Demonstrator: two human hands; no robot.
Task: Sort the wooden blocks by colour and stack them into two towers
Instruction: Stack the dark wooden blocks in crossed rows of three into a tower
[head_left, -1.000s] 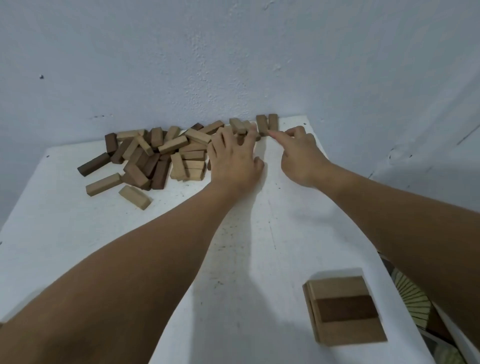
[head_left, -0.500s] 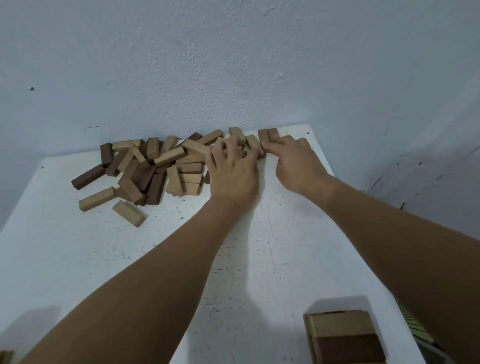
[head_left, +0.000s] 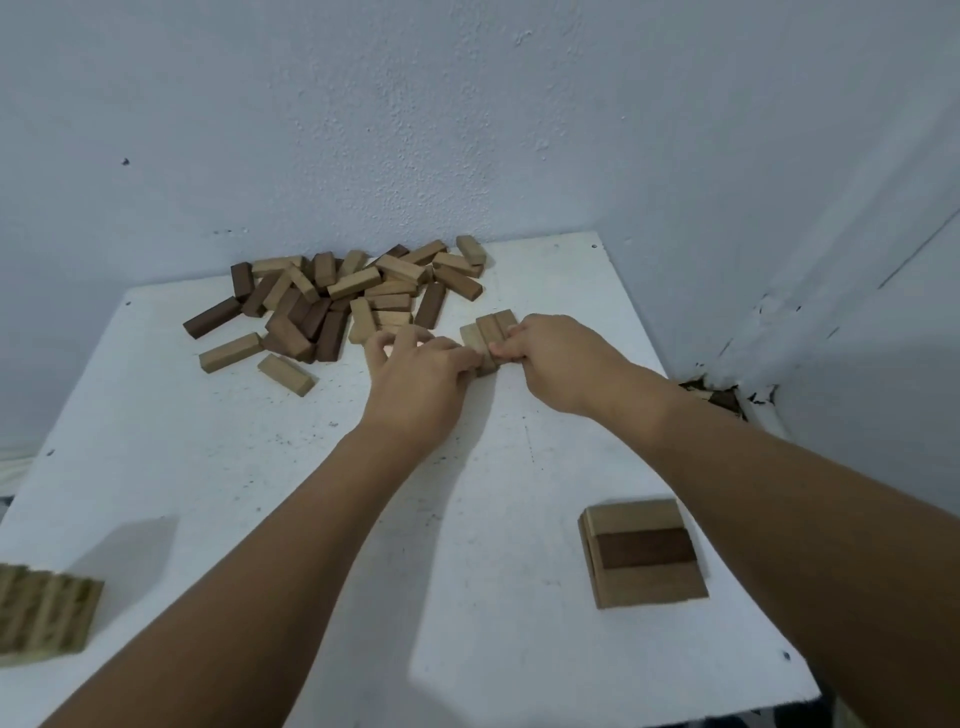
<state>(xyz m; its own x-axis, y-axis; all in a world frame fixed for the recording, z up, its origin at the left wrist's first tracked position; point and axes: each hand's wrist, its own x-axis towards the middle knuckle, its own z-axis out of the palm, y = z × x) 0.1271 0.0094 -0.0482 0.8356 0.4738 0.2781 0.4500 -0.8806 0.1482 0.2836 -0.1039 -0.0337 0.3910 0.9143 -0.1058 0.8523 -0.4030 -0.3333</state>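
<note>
Since the earlier frames both hands have drawn back from the far edge of the counter (head_left: 208, 467), bringing a small set of blocks with them out of the loose pile (head_left: 337, 301). The set of three tan blocks (head_left: 488, 332) now lies just right of the pile, side by side, long faces touching, flat on the white, speckled counter top. The left hand (head_left: 415, 384) has its fingers curled against the near left end of the set; the right hand (head_left: 561, 358) pinches the near right end with bent fingertips, so the two hands clamp the set between them. The pile is a jumble of rectangular, smooth-sawn wooden bars, some pale tan and some dark brown, lying crossed and tilted against the rough painted wall (head_left: 467, 130). Well nearer than the pile, to the right, stands a square stack (head_left: 644, 553) whose top layer shows a dark bar between two pale ones. Nearer and left of the pile, at the counter's edge, sits a pale stack (head_left: 47, 613) with a ridged, blurred top.
</note>
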